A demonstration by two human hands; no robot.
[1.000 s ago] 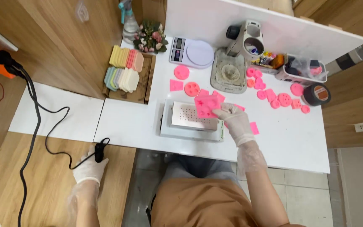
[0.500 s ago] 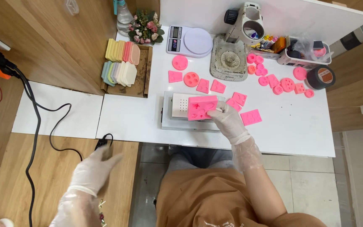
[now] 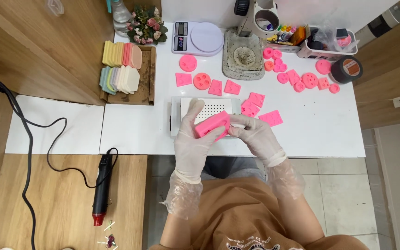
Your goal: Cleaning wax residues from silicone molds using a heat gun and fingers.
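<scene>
1. Left hand (image 3: 194, 139), gloved in thin clear plastic, wrapped around the left end of a pink mould block (image 3: 213, 125); fingers (image 3: 191, 111) stretched up over its far side, thumb below.
2. Right hand (image 3: 254, 134), gloved likewise, pinching the block's right end, fingertips closed narrowly on its lower edge.
3. Pink mould block held tilted, left end low and right end high, in the air just above the near edge of a white perforated tray (image 3: 209, 109), at the front middle of the white table (image 3: 311, 129).
4. At 12 o'clock from the block: a grey stone-like slab (image 3: 244, 55) with a round hollow, and left of it a white kitchen scale (image 3: 199, 38).
5. At 1 to 2 o'clock: many small pink moulds (image 3: 302, 81), round and square, scattered over the table; two more lying just right of the tray.
6. At 10 o'clock: a cardboard box (image 3: 146, 74) of pastel soap-like slabs standing on edge, with a small bunch of flowers (image 3: 145, 27) behind it.
7. At 2 o'clock, far right: a dark roll of tape (image 3: 347, 69) and a clear bin of odds and ends (image 3: 327, 39).
8. At 8 o'clock, well apart on a lower wooden surface: a black heat gun (image 3: 102, 190) with red tip, cord trailing left.
</scene>
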